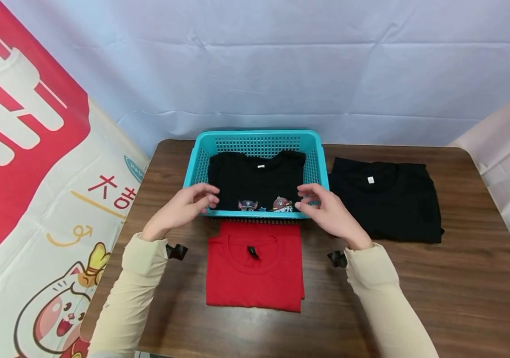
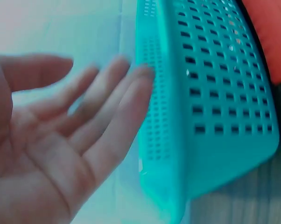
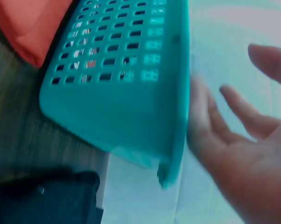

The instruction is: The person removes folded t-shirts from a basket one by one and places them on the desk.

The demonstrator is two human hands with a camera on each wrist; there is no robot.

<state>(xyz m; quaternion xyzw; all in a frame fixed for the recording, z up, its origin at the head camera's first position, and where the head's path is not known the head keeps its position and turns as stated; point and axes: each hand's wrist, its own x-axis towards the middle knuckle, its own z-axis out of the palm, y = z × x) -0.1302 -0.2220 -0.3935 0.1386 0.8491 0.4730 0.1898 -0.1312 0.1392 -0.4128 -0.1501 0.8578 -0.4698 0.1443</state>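
Note:
A teal plastic basket [image 1: 255, 136] stands at the back of the table with a folded black T-shirt [image 1: 256, 181] inside, cartoon dog prints at its near edge. Over the basket's near left corner is my left hand [image 1: 187, 206], fingers loosely bent and holding nothing. My right hand [image 1: 326, 209] hovers at the near right corner, likewise holding nothing. Both wrist views show relaxed fingers by the basket rim [image 2: 171, 140]; whether they touch it I cannot tell. In front of the basket lies a folded red T-shirt [image 1: 255, 278], collar toward the basket.
Another folded black T-shirt [image 1: 389, 204] lies on the wooden table [image 1: 465, 278] right of the basket. A pale cloth backdrop [image 1: 281, 79] hangs behind the table. A printed cartoon banner [image 1: 22, 238] borders the left side.

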